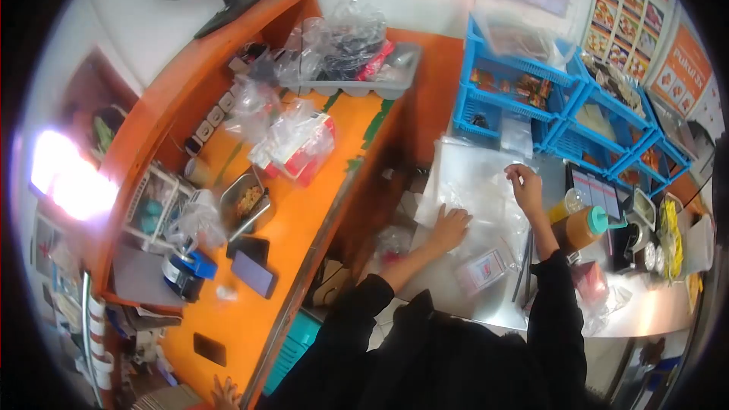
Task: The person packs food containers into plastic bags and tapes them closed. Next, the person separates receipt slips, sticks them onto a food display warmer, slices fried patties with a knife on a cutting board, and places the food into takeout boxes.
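Note:
My left hand [449, 229] lies with fingers spread on clear plastic [490, 201] over the metal counter [486, 163]. My right hand [525, 186] is raised a little over the far right part of that plastic, its fingers curled together. What those fingers hold, if anything, is too small to make out. A clear packet with a printed label [484, 269] rests on the counter between my forearms. To the right of my right forearm stands a bottle of brown liquid with a teal lid [583, 228].
Blue stacked baskets [558, 114] with packets stand behind the counter, beside a tablet [594, 191]. On the orange table [304, 216] at left are a metal food container [247, 203], phones [253, 273], plastic bags and a grey tray [406, 68]. Another person's hand [225, 393] touches its near edge.

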A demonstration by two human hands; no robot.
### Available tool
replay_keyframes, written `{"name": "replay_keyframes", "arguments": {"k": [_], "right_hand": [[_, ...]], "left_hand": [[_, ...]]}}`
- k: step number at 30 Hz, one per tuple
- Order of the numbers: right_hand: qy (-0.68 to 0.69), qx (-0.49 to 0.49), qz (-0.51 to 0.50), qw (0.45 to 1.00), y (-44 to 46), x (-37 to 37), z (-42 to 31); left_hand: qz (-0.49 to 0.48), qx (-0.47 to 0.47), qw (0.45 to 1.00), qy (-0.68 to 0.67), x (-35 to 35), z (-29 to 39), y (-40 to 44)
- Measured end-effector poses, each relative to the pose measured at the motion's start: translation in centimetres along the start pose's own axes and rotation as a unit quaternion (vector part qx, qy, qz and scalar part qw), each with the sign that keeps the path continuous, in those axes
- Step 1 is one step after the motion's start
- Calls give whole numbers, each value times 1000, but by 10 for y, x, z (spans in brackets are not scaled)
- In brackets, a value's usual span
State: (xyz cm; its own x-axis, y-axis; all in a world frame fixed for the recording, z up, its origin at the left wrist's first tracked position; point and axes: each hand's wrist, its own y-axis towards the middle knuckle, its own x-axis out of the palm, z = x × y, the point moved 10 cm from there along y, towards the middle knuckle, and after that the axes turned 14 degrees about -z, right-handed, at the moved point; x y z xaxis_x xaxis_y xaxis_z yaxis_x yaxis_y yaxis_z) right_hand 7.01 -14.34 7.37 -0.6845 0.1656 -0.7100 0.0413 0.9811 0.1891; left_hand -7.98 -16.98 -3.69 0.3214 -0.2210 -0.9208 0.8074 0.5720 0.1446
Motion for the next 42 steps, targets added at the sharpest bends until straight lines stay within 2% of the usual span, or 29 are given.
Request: {"name": "replay_keyframes", "arguments": {"k": [2, 4, 6, 8, 9, 11, 14, 16, 18, 20, 21, 22, 24, 26, 27, 28, 29, 31, 32, 33, 34, 35, 37, 38, 40, 41, 42], "right_hand": [[21, 5, -22, 1000, 3, 3, -8], [-245, 12, -152, 957, 1, 58, 2], [-409, -10, -121, 904, -11, 88, -3], [-479, 3, -108, 871, -14, 106, 9], [-490, -7, -105, 866, -12, 107, 11], [-460, 16, -88, 884, 0, 99, 16], [-422, -22, -45, 905, -7, 58, -21], [-296, -30, 89, 951, -21, 3, -34], [-163, -69, 180, 968, -39, -45, -55], [-145, -32, 205, 968, -66, -76, -110], [-55, -28, 190, 980, -76, -86, -107], [36, -20, 175, 984, -91, -95, -101], [-16, -28, 172, 984, -132, -128, -144], [130, 10, 344, 930, -199, -158, -158], [117, 4, 370, 922, -218, -163, -167], [86, -6, 367, 926, -230, -166, -174], [60, -14, 367, 928, -241, -168, -180], [22, -20, 360, 933, -256, -166, -184], [10, -19, 356, 934, -264, -164, -184], [-1, -17, 349, 937, -270, -163, -184], [-12, -16, 344, 939, -277, -159, -184], [-22, -16, 338, 941, -286, -157, -183], [-33, -16, 332, 942, -306, -159, -179], [-41, -14, 327, 944, -317, -163, -174], [-47, -11, 320, 946, -342, -172, -164], [-49, -9, 314, 948, -354, -176, -157], [-51, -6, 311, 949, -367, -180, -150]], "left_hand": [[-10, -9, 1000, -1, 3, 0, 0], [6, -14, 1000, 11, 7, 0, -3], [27, -18, 999, 21, 6, 4, -3], [-21, -61, 998, 28, 16, 0, 0], [-5, -64, 998, 25, 13, 1, -1], [-53, -77, 995, 27, 18, -2, -1], [10, -53, 998, 35, 17, -3, -3], [-4, -70, 997, 30, 23, -6, -1], [-18, -93, 995, 20, 22, -10, 4], [-77, -123, 983, -113, 25, -12, 8], [-67, -151, 967, -195, 17, -10, 8], [-55, -178, 943, -275, 8, -6, 9], [-17, -226, 903, -364, -7, 7, 6], [155, -124, 810, -552, -24, 27, 2], [158, -135, 801, -561, -30, 38, -9], [164, -34, 702, -692, -43, 60, -14], [166, 70, 579, -795, -52, 77, -18], [10, 225, 507, -832, -45, 130, -21], [-65, 351, 390, -849, -47, 165, -36], [-165, 302, 392, -853, -43, 194, -57], [-217, 353, 287, -864, -30, 225, -70], [-202, 333, 199, -899, -39, 239, -93], [-139, 418, 204, -874, -26, 255, -116], [-133, 418, 206, -875, -12, 270, -124], [-131, 327, 180, -918, 27, 300, -131], [-123, 323, 184, -920, 33, 313, -138], [-182, 255, 123, -941, 47, 338, -147]]}}
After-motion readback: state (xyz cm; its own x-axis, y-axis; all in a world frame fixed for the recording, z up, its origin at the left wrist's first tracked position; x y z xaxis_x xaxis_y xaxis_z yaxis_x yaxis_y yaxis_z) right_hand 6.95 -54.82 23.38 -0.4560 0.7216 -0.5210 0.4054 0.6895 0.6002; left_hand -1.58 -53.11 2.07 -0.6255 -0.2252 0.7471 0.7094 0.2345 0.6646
